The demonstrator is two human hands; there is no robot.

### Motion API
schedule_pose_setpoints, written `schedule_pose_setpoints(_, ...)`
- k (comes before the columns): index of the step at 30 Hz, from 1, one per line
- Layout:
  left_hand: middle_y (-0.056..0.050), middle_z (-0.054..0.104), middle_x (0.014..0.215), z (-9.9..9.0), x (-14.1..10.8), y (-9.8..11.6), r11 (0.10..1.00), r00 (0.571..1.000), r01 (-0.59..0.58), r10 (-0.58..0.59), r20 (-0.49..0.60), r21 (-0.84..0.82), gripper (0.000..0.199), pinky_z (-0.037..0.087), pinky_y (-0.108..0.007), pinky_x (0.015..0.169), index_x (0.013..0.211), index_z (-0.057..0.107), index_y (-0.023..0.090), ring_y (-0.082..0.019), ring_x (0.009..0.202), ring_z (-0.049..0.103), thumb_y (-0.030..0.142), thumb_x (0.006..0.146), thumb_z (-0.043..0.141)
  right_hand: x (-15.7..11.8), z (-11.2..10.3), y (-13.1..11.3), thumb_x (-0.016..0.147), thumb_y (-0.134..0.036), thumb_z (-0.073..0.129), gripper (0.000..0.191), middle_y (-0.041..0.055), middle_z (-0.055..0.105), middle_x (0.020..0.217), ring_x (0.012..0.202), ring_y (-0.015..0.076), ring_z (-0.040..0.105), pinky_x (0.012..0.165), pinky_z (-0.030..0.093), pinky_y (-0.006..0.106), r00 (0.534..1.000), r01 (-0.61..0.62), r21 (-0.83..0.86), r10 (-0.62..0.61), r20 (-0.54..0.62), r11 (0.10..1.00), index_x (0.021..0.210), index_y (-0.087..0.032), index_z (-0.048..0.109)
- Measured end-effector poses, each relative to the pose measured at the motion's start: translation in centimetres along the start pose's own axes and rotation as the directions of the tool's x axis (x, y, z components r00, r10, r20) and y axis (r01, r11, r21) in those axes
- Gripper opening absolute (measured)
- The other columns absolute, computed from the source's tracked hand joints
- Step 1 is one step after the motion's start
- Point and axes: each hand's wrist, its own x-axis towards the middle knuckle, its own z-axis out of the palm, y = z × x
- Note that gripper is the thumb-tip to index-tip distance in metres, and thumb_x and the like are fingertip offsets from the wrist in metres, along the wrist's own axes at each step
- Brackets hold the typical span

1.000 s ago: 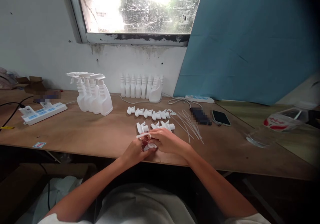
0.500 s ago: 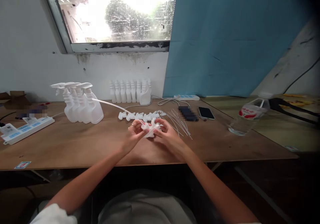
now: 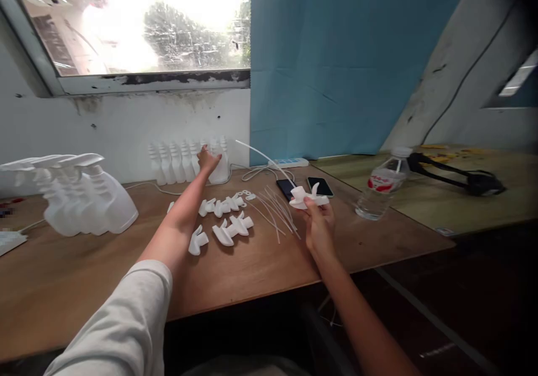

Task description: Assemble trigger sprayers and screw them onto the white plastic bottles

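- Right hand (image 3: 321, 227) held one spray head (image 3: 300, 194), one tube (image 3: 269, 159) attached.
- Left of it lay a front row of three loose heads (image 3: 223, 235).
- Right of it stood one water bottle (image 3: 380, 185).
- Left hand (image 3: 208, 160) was at bottle row (image 3: 175, 164); grip could not be told.

At frame left, sprayers (image 3: 111, 202) stand on the table (image 3: 252, 275). Bottles (image 3: 176, 162) line the wall (image 3: 126, 118) below the window (image 3: 185, 34), the left hand (image 3: 209, 161) towards their right end. Right of the window hangs a curtain (image 3: 328, 73). Mid-frame, heads (image 3: 224, 233) lie before the bottles, tubes (image 3: 279, 214) to their right. Further right, the right hand (image 3: 320, 224) has the held head (image 3: 301, 199); behind is a phone (image 3: 321, 186), then rightward a water bottle (image 3: 378, 191).
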Motion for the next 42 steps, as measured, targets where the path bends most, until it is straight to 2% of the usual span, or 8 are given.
schedule_pose_setpoints(8,-0.014,0.06,0.117,-0.3,-0.5,-0.1,0.97,0.981,-0.187,0.191,-0.014,0.154,0.039,0.038,-0.033,0.099,0.114,0.058,0.012,-0.025,0.113,0.053,0.023,0.079,0.066,-0.8,0.0,-0.7,0.073,-0.039,0.072,0.041,0.0106,0.067,0.113,0.1,0.0222,0.066,0.084,0.054,0.036,0.978,0.2,-0.086,-0.205,-0.048,0.976,0.105,-0.017,0.059)
schedule_pose_setpoints(12,-0.01,0.054,0.119,-5.0,-5.8,0.1,0.831,0.86,-0.498,0.51,0.016,0.248,0.039,0.043,-0.031,0.095,0.122,0.057,0.016,-0.023,0.105,0.057,0.031,0.086,0.06,-1.0,0.0,-2.6,0.072,-0.037,0.073,0.041,0.0076,0.068,0.107,0.101,0.0221,0.065,0.088,0.054,0.04,0.934,0.331,-0.116,-0.343,-0.104,0.936,0.104,-0.017,0.06)
schedule_pose_setpoints(19,-0.009,0.053,0.117,-13.7,-14.1,0.3,0.633,0.729,-0.622,0.683,0.048,0.461,0.037,0.047,-0.031,0.087,0.125,0.055,0.02,-0.022,0.103,0.057,0.035,0.091,0.054,-3.2,1.2,-5.2,0.071,-0.034,0.076,0.034,0.0036,0.068,0.092,0.09,0.0203,0.068,0.084,0.055,0.039,0.882,0.466,-0.188,-0.471,0.02,0.865,0.099,-0.018,0.063)
schedule_pose_setpoints(23,-0.008,0.057,0.108,-15.8,-17.9,0.4,0.461,0.591,-0.707,0.802,0.089,0.536,0.029,0.05,-0.034,0.082,0.12,0.057,0.02,-0.02,0.093,0.058,0.029,0.093,0.051,-4.6,1.8,-6.6,0.074,-0.028,0.076,0.03,0.0059,0.069,0.097,0.092,0.0224,0.069,0.085,0.055,0.04,0.85,0.518,-0.144,-0.487,0.202,0.843,0.101,-0.02,0.065)
schedule_pose_setpoints(27,-0.007,0.06,0.1,-16.2,-23.2,2.0,0.344,0.458,-0.8,0.88,0.129,0.492,0.038,0.052,-0.032,0.076,0.129,0.049,0.02,-0.019,0.086,0.06,0.032,0.093,0.054,-5.9,4.0,-9.2,0.075,-0.019,0.076,0.027,0.0065,0.068,0.108,0.105,0.0222,0.064,0.088,0.053,0.036,0.685,0.57,0.039,-0.501,0.529,0.821,0.1,-0.022,0.069)
schedule_pose_setpoints(31,-0.007,0.062,0.099,-15.8,-27.6,3.5,0.497,0.541,-0.802,0.839,0.05,0.332,0.046,0.052,-0.033,0.081,0.13,0.046,0.02,-0.02,0.09,0.062,0.038,0.091,0.059,-7.5,8.3,-11.5,0.072,-0.023,0.081,0.035,0.0032,0.068,0.103,0.093,0.0183,0.064,0.077,0.054,0.03,0.558,0.511,0.092,-0.411,0.721,0.855,0.104,-0.025,0.068)
schedule_pose_setpoints(37,-0.001,0.064,0.095,-13.9,-28.6,1.7,0.846,0.878,-0.478,0.471,-0.089,-0.238,0.07,0.054,-0.029,0.071,0.131,0.031,0.027,-0.015,0.08,0.063,0.04,0.078,0.075,-8.5,13.9,-10.0,0.073,-0.038,0.078,0.025,-0.0025,0.057,0.075,0.069,0.0116,0.056,0.06,0.049,0.024,0.466,0.342,0.005,-0.174,0.868,0.94,0.085,-0.02,0.065)
schedule_pose_setpoints(42,-0.003,0.067,0.1,-13.2,-27.6,0.6,0.804,0.928,-0.357,0.363,-0.083,-0.474,0.094,0.054,-0.03,0.069,0.138,0.013,0.031,-0.016,0.08,0.065,0.034,0.072,0.081,-9.1,15.1,-6.7,0.075,-0.041,0.077,0.033,-0.0011,0.059,0.083,0.077,0.0136,0.06,0.068,0.053,0.027,0.468,0.12,0.055,-0.105,0.877,0.991,0.095,-0.022,0.06)
